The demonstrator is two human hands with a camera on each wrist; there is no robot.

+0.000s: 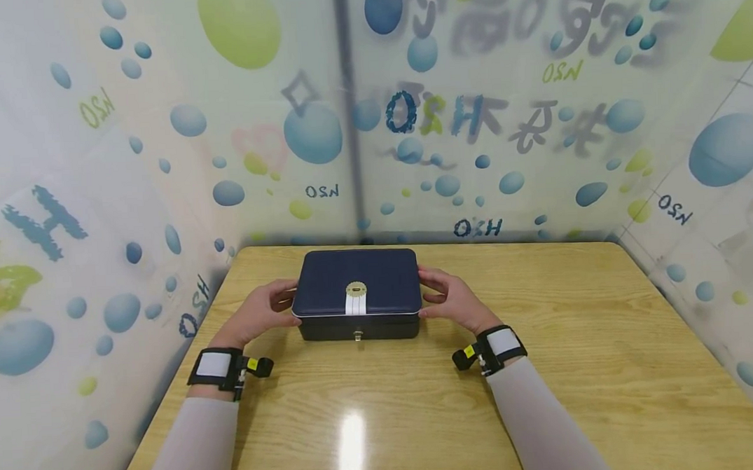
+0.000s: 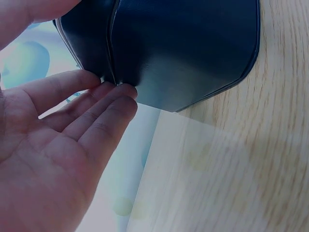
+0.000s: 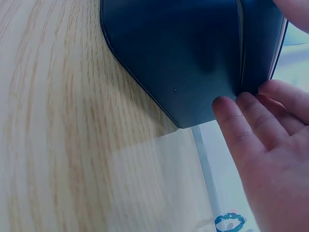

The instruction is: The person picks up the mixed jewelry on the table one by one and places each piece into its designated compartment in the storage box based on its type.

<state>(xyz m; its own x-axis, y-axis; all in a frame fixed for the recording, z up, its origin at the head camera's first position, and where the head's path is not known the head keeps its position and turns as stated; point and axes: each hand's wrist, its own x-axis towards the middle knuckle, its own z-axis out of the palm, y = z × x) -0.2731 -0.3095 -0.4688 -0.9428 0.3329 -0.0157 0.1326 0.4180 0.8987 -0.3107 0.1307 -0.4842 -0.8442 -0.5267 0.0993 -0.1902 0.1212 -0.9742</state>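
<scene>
A dark navy jewelry box (image 1: pixel 328 283) with its lid down sits on the wooden table. On the lid's front are a white strip (image 1: pixel 355 305) and a round gold-coloured clasp (image 1: pixel 356 289); a small metal catch (image 1: pixel 358 336) shows low on the front. My left hand (image 1: pixel 260 314) is at the box's left side, thumb by the front corner. In the left wrist view its nearly straight fingers (image 2: pixel 104 121) touch the side near the lid seam. On the opposite side, my right hand (image 1: pixel 458 301) mirrors it, its extended fingers (image 3: pixel 236 128) touching near the seam.
The wooden table (image 1: pixel 544 326) extends widest to the right of the box. Patterned sheeting (image 1: pixel 499 145) with blue and green spots rises behind the table and along both sides. Each wrist wears a black strap (image 1: pixel 501 346) with a small camera.
</scene>
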